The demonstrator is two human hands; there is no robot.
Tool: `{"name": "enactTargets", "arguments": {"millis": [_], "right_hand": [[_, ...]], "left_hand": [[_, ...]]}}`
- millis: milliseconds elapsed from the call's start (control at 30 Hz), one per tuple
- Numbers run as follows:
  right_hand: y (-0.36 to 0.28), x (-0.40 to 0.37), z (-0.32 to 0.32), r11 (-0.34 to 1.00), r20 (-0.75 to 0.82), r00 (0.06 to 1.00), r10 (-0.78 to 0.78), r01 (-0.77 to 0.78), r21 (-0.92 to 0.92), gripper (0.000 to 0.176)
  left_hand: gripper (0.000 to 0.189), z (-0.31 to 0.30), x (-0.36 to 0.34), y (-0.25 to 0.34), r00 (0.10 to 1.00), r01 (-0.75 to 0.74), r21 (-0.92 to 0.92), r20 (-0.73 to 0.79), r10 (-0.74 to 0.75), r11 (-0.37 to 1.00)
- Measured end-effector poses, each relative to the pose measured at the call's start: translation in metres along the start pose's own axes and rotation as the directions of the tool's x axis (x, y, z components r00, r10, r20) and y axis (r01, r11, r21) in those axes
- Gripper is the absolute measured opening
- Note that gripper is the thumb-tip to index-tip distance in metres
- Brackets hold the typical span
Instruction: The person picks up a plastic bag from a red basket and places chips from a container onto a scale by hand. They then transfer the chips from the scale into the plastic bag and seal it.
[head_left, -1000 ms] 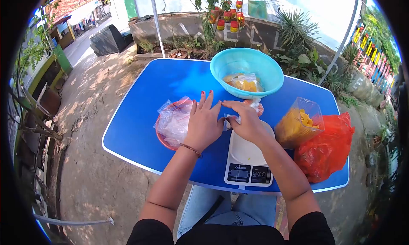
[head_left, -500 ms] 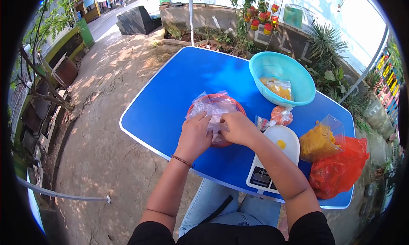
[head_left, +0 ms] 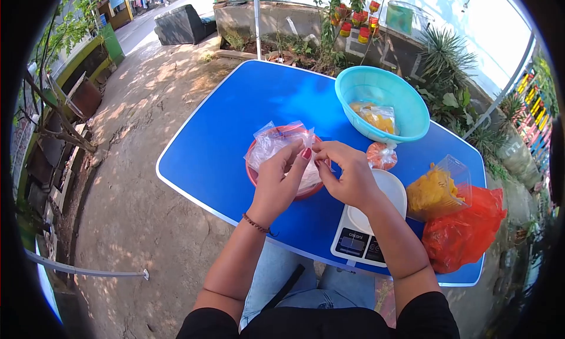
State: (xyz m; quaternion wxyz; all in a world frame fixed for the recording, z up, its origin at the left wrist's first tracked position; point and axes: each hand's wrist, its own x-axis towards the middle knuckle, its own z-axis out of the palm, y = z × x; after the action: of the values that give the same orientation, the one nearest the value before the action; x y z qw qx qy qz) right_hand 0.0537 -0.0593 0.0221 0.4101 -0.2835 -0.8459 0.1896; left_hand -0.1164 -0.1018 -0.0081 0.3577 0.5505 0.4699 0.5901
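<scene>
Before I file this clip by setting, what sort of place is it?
Most likely an outdoor yard or lane in a residential area: the blue table stands on sun-dappled ground beside a low wall with leafy plants, and laundry hangs in the distance.

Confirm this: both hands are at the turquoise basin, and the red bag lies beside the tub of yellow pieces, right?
Not quite: the left hand and right hand are at the red bowl, as the head view shows. The rest stands.
</scene>
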Motion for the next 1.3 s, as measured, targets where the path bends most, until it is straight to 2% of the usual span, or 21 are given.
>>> {"name": "enactTargets", "arguments": {"millis": [33,67,100,167,233,333,367,467,500,600,700,833,900,1000,1100,1133,1233,1300], "right_hand": [[-0.001,-0.003,-0.006,0.998,0.022,0.999,-0.046,0.047,-0.029,0.017],[-0.003,-0.008,-0.014,0.994,0.046,0.995,-0.090,0.093,-0.060,0.017],[-0.011,-0.013,-0.026,1.000,0.089,0.996,-0.015,0.017,-0.024,0.023],[-0.008,-0.029,-0.047,0.997,0.107,0.993,0.040,-0.047,0.064,0.024],[0.000,-0.043,-0.069,0.974,0.114,0.991,0.071,-0.094,0.205,0.026],[0.017,-0.066,-0.081,0.895,-0.150,0.956,0.253,-0.173,0.411,0.025],[0.030,-0.078,-0.084,0.947,-0.226,0.937,0.265,-0.210,0.242,0.024],[0.034,-0.111,-0.098,0.811,-0.072,0.808,0.584,-0.579,0.082,0.020],[0.033,-0.117,-0.099,0.839,-0.065,0.842,0.536,-0.540,-0.074,0.018],[0.035,-0.120,-0.099,0.901,-0.037,0.972,0.232,-0.230,-0.367,0.015],[0.034,-0.125,-0.095,0.887,-0.017,0.961,0.275,-0.261,-0.380,0.017],[0.040,-0.130,-0.092,0.886,-0.008,0.966,0.257,-0.239,-0.398,0.018],[0.041,-0.130,-0.089,0.912,-0.116,0.957,0.266,-0.289,-0.292,0.016],[0.030,-0.124,-0.090,0.933,-0.306,0.925,0.225,-0.295,-0.205,0.013],[0.024,-0.124,-0.082,0.963,-0.522,0.836,0.170,-0.253,-0.091,0.011],[0.023,-0.125,-0.079,0.972,-0.593,0.790,0.159,-0.229,-0.043,0.011],[0.019,-0.130,-0.076,0.997,-0.636,0.770,0.060,-0.076,0.003,0.015],[0.017,-0.129,-0.084,0.983,-0.553,0.830,-0.071,-0.035,-0.178,0.016]], "left_hand": [[0.036,0.006,0.006,-0.001,0.992,0.045,-0.225,0.124,-0.018,0.973],[0.034,0.013,0.005,0.002,0.987,0.110,-0.313,0.146,-0.066,0.943],[0.033,0.021,0.005,0.009,0.979,0.174,-0.395,0.172,-0.113,0.902],[0.028,0.037,0.004,0.010,0.959,0.280,-0.523,0.195,-0.207,0.805],[0.027,0.054,0.003,0.005,0.956,0.286,-0.506,0.209,-0.206,0.814],[0.025,0.079,0.002,0.005,0.939,0.336,-0.501,0.243,-0.243,0.797],[0.025,0.086,0.003,0.006,0.931,0.359,-0.504,0.256,-0.261,0.786],[0.025,0.103,0.006,0.003,0.901,0.413,-0.487,0.342,-0.266,0.770],[0.027,0.110,0.008,-0.003,0.918,0.365,-0.510,0.338,-0.209,0.779],[0.028,0.120,0.013,-0.017,0.931,0.303,-0.456,0.331,-0.156,0.837],[0.027,0.124,0.015,-0.014,0.945,0.206,-0.370,0.315,-0.087,0.906],[0.019,0.118,0.013,-0.028,0.939,0.197,-0.394,0.339,-0.058,0.898],[0.015,0.116,0.009,-0.035,0.937,0.179,-0.412,0.349,-0.026,0.894],[0.016,0.113,0.002,-0.029,0.945,0.106,-0.308,0.327,0.001,0.945],[0.023,0.112,-0.002,-0.024,0.936,-0.216,-0.016,0.281,0.212,0.976],[0.025,0.113,-0.003,-0.023,0.922,-0.270,0.002,0.289,0.258,0.963],[0.030,0.115,-0.006,-0.019,0.868,-0.400,0.037,0.337,0.365,0.916],[0.031,0.115,-0.008,-0.017,0.829,-0.449,0.037,0.389,0.401,0.893]]}}
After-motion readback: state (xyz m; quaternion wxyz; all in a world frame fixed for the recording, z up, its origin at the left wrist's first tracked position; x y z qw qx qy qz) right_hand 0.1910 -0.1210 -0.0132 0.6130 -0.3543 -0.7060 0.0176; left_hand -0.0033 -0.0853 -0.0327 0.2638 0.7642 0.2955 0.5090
